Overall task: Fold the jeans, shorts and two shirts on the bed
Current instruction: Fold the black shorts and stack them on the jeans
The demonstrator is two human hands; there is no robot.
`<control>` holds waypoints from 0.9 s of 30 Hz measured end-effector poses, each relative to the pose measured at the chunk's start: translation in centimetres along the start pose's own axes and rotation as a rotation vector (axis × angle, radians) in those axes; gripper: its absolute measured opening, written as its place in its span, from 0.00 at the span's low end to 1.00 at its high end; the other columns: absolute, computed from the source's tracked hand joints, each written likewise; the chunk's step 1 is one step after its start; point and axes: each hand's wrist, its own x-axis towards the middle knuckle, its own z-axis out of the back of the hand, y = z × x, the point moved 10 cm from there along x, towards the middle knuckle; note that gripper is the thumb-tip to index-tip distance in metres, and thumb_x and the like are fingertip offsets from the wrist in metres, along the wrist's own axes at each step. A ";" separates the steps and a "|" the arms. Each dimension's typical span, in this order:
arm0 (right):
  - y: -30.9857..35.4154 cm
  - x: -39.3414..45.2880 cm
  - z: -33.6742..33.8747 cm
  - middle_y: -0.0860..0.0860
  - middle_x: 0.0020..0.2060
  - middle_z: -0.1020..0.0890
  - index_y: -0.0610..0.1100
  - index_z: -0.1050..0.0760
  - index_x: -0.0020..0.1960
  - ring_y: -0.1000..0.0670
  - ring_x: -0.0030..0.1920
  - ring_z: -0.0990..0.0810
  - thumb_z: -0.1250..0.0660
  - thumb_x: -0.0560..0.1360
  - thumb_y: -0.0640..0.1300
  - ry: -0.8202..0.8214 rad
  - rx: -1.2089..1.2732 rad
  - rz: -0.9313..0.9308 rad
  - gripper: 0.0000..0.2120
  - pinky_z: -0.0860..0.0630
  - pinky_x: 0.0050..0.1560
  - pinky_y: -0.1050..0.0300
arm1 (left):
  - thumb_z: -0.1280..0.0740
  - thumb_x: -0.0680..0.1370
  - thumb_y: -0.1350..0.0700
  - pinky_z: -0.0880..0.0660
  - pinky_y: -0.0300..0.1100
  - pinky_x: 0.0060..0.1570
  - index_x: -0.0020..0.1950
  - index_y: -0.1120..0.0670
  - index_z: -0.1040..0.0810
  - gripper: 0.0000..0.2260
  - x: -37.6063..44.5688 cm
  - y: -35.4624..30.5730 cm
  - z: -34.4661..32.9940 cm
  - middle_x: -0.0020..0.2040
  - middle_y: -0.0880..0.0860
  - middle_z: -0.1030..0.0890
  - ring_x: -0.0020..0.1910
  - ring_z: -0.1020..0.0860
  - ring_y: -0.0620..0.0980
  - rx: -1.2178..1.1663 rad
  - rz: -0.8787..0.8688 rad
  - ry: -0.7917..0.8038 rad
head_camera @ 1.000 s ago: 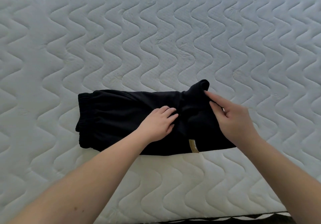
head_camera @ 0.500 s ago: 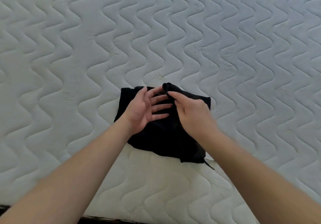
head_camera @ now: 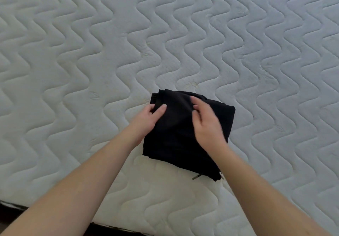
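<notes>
The black shorts (head_camera: 176, 140) lie folded into a compact, roughly square bundle on the white quilted mattress (head_camera: 73, 67), near its front edge. My left hand (head_camera: 146, 120) grips the bundle's left edge, thumb on top and fingers tucked at the side. My right hand (head_camera: 207, 124) rests on top of the bundle towards its right half, fingers relaxed and slightly blurred. A short drawstring end (head_camera: 197, 176) pokes out at the bundle's near corner. No jeans or shirts are in view.
The wavy-stitched mattress fills nearly the whole view on all sides of the bundle. Its front edge and a dark strip of floor or frame (head_camera: 12, 212) show at the bottom left.
The long black shorts were folded in half from right to left into a small square. My left hand moved from the top to the left edge; my right hand now lies on top.
</notes>
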 end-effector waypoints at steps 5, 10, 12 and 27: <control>-9.8 -0.4 6.6 0.45 0.75 0.37 0.47 0.43 0.78 0.44 0.75 0.40 0.37 0.80 0.49 -0.157 -0.314 -0.356 0.29 0.44 0.75 0.44 | 0.30 0.73 0.37 0.28 0.38 0.44 0.53 0.45 0.28 0.17 0.5 -1.0 0.6 0.46 0.38 0.23 0.47 0.23 0.39 0.216 -0.081 -0.224; -15.0 -0.5 6.4 0.49 0.63 0.27 0.50 0.48 0.79 0.48 0.62 0.26 0.33 0.78 0.54 -0.114 0.134 -0.612 0.36 0.29 0.62 0.52 | 0.31 0.78 0.51 0.24 0.42 0.55 0.56 0.48 0.23 0.08 0.7 -1.5 1.0 0.51 0.43 0.19 0.52 0.21 0.44 0.133 -0.169 -0.188; -15.7 -0.2 6.3 0.50 0.59 0.24 0.49 0.43 0.77 0.49 0.59 0.24 0.32 0.77 0.55 -0.125 0.240 -0.655 0.34 0.28 0.57 0.54 | 0.32 0.78 0.51 0.26 0.34 0.49 0.59 0.47 0.24 0.10 0.3 -1.9 2.8 0.49 0.38 0.21 0.49 0.22 0.35 0.166 -0.218 -0.257; -13.3 3.1 4.5 0.54 0.50 0.15 0.50 0.20 0.58 0.54 0.51 0.17 0.23 0.70 0.47 0.134 0.293 -0.500 0.17 0.21 0.53 0.58 | 0.17 0.55 0.44 0.25 0.43 0.57 0.61 0.48 0.21 0.36 6.1 -2.4 2.4 0.54 0.46 0.16 0.58 0.20 0.47 0.277 -0.024 0.100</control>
